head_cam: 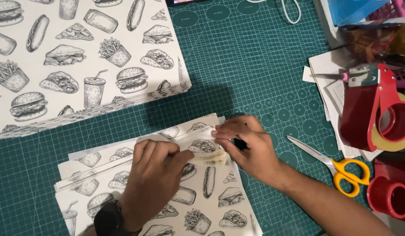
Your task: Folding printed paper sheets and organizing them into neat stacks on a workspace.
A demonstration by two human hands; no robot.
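Hands meet over a stack of white paper sheets printed with grey fast-food drawings (198, 205), which lies on a green gridded cutting mat (237, 57) at the lower middle of the view; the left hand (156, 168), with a black watch (108, 218) on its wrist, lies knuckles-up on the stack, its fingertips pinching a narrow folded flap of the printed paper (202, 146) along the upper edge of the top sheet; the right hand (250, 148) comes in from the lower right, its fingers curled closed and pressing down on the same flap, just beside the left fingertips, so that both hands grip the fold between them; a pale, yellowish strip (213, 158) shows under the fingertips where the hands meet, though what it is cannot be told; a second, larger stack of the same printed sheets (80, 57) fills the upper left of the mat, well apart from the hands; to the right of the right hand lie scissors with yellow-orange handles (338, 168), blades pointing toward the hand; beyond them stands a red tape dispenser holding a roll of tan tape (381, 109), resting on loose white papers (329, 87); near the lower right corner sits a red cylindrical roll (390, 196); a white cable (292, 11) loops at the top edge.
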